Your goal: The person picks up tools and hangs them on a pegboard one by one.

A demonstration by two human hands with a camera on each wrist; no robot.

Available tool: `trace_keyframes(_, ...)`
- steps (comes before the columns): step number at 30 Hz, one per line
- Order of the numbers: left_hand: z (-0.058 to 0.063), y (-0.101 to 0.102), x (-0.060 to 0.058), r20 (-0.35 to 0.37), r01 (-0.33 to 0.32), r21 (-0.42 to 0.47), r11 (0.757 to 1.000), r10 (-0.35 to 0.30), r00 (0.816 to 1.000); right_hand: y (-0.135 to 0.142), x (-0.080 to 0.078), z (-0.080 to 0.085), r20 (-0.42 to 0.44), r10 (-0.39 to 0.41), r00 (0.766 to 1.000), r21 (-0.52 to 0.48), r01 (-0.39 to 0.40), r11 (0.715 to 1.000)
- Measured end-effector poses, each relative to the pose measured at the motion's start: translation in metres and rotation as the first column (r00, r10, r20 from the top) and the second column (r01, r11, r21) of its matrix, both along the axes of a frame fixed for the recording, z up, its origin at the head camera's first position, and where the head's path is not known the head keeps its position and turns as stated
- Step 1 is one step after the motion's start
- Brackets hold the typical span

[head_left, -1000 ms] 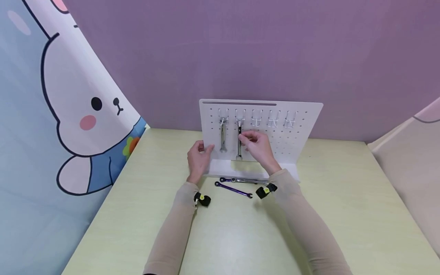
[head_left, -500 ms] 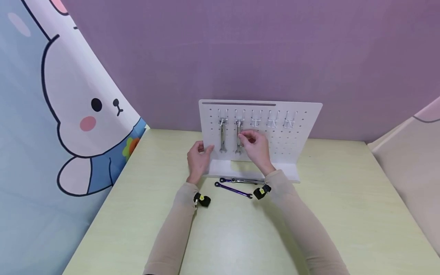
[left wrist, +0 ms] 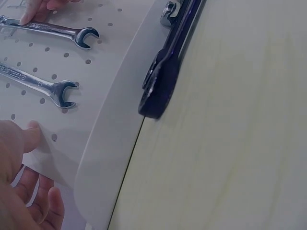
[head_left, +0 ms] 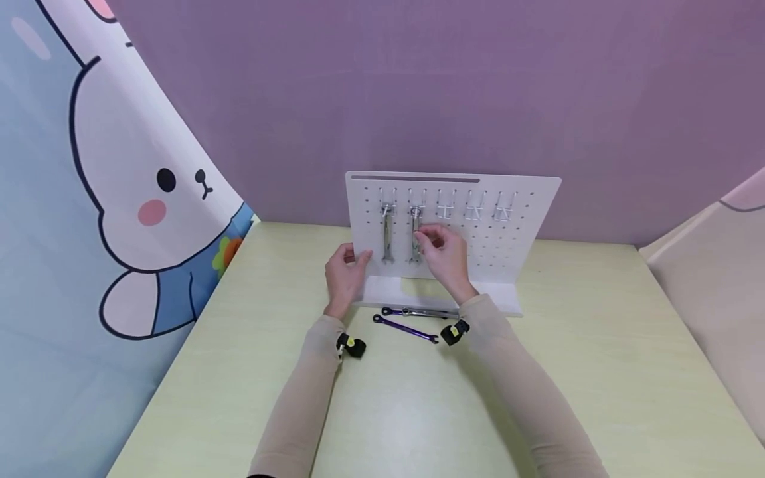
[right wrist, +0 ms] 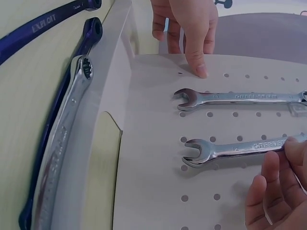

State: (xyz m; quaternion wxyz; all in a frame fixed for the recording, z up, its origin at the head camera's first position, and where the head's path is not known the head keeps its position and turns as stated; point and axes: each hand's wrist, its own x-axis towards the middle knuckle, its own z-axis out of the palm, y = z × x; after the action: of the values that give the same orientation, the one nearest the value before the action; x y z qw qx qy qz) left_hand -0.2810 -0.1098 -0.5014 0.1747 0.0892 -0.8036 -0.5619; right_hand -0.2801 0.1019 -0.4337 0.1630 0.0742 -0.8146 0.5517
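Observation:
My left hand [head_left: 344, 279] grips the left edge of a white pegboard [head_left: 496, 259], thumb on the front, fingers behind. A silver combination wrench [head_left: 388, 240] hangs on the leftmost hook, its open end down. Beside it, a second silver combination wrench [right wrist: 235, 149], marked 12, hangs by its ring end at the second hook. Between thumb and fingertips my right hand [head_left: 447, 257] pinches this wrench's shaft. In the right wrist view, a silver wrench [right wrist: 62, 129] rests along a purple-blue wrench [right wrist: 91, 36] by the board's base. Another purple-blue wrench [head_left: 406, 329] lies nearer me.
Several wire hooks [head_left: 474, 209] line the board's upper part, those to the right bearing nothing. The board's white base [head_left: 382, 291] has a cut-out in its middle. A pale wooden table [head_left: 597, 372] lies beneath, and a purple backdrop [head_left: 418, 86] stands behind the board.
The second wrench has risen a little, and its ring end now sits at the hook. My right hand has shifted slightly left with it. My left hand stays on the board's edge.

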Motion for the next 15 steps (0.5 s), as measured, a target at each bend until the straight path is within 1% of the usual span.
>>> trace_keyframes(15,0.0013,-0.0014,0.0016,0.012,0.010,0.001,1.000,-0.010,1.000,-0.0010,0.0014,0.0029,-0.010,-0.013,1.000,0.033,0.013,0.999)
